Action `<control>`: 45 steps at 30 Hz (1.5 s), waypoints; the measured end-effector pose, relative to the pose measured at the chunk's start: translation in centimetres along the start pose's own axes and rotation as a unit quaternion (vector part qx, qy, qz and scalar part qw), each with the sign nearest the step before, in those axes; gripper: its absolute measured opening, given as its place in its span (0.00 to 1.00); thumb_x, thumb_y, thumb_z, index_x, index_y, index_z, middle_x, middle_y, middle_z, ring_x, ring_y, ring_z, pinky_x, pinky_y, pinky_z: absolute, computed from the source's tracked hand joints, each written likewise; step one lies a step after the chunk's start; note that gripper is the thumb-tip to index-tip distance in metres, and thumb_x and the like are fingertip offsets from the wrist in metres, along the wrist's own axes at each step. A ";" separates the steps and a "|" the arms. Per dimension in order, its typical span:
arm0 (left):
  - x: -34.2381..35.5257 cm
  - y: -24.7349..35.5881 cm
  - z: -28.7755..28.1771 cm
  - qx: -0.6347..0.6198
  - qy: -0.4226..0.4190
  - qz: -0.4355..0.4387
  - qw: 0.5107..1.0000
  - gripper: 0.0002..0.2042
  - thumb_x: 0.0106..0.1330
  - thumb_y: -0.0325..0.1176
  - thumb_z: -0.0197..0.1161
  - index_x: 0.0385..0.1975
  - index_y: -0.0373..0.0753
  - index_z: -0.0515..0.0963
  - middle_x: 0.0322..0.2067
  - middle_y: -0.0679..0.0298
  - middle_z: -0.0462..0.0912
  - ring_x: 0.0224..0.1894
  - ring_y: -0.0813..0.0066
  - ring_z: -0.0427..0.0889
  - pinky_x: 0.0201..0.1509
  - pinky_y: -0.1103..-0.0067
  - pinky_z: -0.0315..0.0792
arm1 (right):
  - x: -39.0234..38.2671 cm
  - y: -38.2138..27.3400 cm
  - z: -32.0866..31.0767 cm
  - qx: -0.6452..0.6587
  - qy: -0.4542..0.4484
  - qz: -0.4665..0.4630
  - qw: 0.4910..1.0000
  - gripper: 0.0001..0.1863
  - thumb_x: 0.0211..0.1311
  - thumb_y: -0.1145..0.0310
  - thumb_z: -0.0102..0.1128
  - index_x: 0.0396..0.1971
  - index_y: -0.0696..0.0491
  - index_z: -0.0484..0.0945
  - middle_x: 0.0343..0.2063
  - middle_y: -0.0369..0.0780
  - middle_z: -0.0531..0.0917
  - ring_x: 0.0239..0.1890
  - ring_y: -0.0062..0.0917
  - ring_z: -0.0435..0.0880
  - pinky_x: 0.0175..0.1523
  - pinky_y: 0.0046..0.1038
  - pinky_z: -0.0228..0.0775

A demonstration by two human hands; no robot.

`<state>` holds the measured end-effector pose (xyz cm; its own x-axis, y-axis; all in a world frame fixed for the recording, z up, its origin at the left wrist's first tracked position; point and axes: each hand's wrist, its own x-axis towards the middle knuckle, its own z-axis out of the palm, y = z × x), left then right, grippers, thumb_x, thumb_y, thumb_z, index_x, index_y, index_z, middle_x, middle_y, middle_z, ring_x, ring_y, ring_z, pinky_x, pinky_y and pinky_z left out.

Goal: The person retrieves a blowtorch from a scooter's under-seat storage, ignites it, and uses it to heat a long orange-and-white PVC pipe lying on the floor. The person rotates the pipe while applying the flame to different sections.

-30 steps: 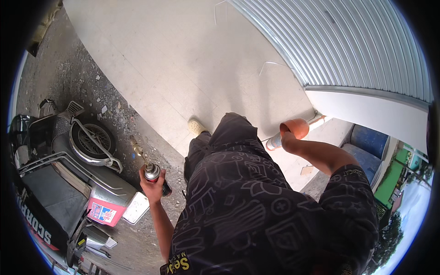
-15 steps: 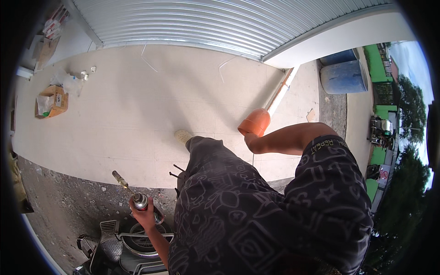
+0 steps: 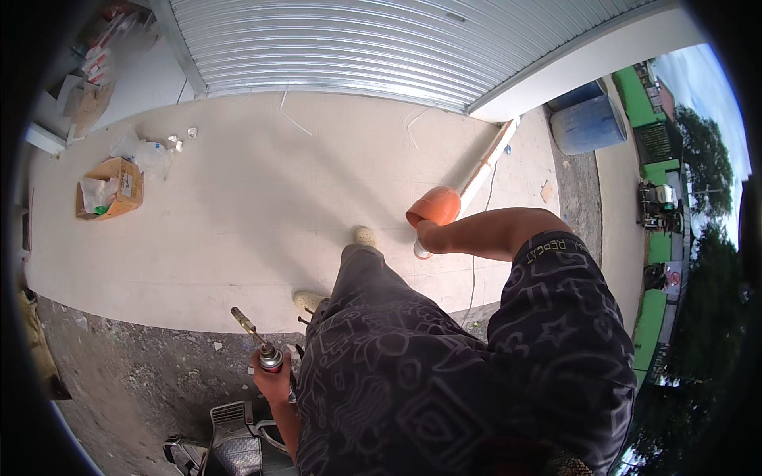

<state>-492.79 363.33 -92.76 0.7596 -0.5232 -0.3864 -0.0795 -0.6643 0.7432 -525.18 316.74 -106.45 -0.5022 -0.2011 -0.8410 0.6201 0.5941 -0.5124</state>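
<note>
Canister (image 3: 271, 358) half-hidden in left hand (image 3: 272, 385) | right hand (image 3: 426, 233) partly behind orange fitting (image 3: 436, 205)

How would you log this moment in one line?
left hand: holding blowtorch | right hand: holding orange pipe piece | floor: cardboard box beside plastic bag | background: metal shutter

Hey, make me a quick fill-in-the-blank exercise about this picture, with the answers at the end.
1. The right hand holds a cup-shaped piece coloured ____.
2. The torch is held on the person's ____ side.
3. The barrels beyond the pale floor are ____.
4. The box is made of ____.
Missing words: orange; left; blue; cardboard.
</note>
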 end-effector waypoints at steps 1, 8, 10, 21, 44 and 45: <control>0.0 -1.5 -2.7 0.014 0.008 0.015 1.000 0.32 0.53 0.39 0.83 0.55 0.34 0.76 0.42 0.53 0.86 0.44 0.58 0.87 0.53 0.65 0.78 | -2.8 2.5 0.4 0.220 -0.002 0.056 0.974 0.31 0.74 0.55 0.40 0.72 0.50 0.71 0.71 0.44 0.73 0.72 0.37 0.71 0.75 0.37 0.59; 3.0 -8.7 -13.4 0.022 0.070 -0.013 0.997 0.34 0.54 0.42 0.83 0.57 0.32 0.75 0.45 0.51 0.87 0.45 0.58 0.87 0.53 0.64 0.78 | -25.0 17.4 -1.0 0.705 0.193 0.311 0.608 0.22 0.72 0.65 0.48 0.60 0.52 0.81 0.61 0.43 0.82 0.64 0.33 0.79 0.68 0.32 0.69; 5.3 -10.1 -15.5 -0.005 0.074 0.012 0.997 0.33 0.55 0.41 0.82 0.57 0.32 0.75 0.45 0.52 0.87 0.45 0.59 0.87 0.53 0.64 0.78 | -29.8 21.3 1.6 0.725 0.245 0.340 0.547 0.20 0.72 0.66 0.51 0.57 0.49 0.85 0.59 0.42 0.84 0.62 0.33 0.81 0.65 0.34 0.72; 21.1 -15.8 -32.2 0.023 0.114 -0.129 0.985 0.42 0.56 0.47 0.82 0.64 0.26 0.71 0.52 0.43 0.84 0.52 0.51 0.85 0.58 0.61 0.76 | -45.6 38.7 25.5 0.749 0.259 0.406 0.456 0.15 0.59 0.70 0.70 0.47 0.46 0.91 0.52 0.41 0.89 0.54 0.35 0.88 0.49 0.35 0.81; 65.4 -13.6 -65.6 -0.091 -0.044 0.066 0.993 0.27 0.56 0.36 0.81 0.53 0.34 0.77 0.41 0.57 0.86 0.41 0.64 0.85 0.49 0.68 0.78 | -90.0 66.5 52.6 0.659 0.282 0.504 0.482 0.14 0.52 0.60 0.78 0.40 0.43 0.92 0.44 0.34 0.91 0.47 0.31 0.89 0.48 0.35 0.81; 66.0 -14.0 -67.5 -0.070 -0.030 0.069 0.995 0.28 0.55 0.36 0.82 0.53 0.34 0.77 0.41 0.56 0.87 0.41 0.63 0.85 0.49 0.67 0.78 | -91.1 69.7 53.7 0.657 0.305 0.492 0.482 0.14 0.50 0.60 0.79 0.39 0.44 0.92 0.43 0.34 0.91 0.45 0.32 0.89 0.47 0.36 0.82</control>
<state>-397.97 374.10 -91.82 0.7079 -0.6377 -0.3038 -0.0860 -0.5047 0.8590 -403.85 334.57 -74.90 0.5898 0.1799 -0.7872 0.3838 -0.9202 0.0772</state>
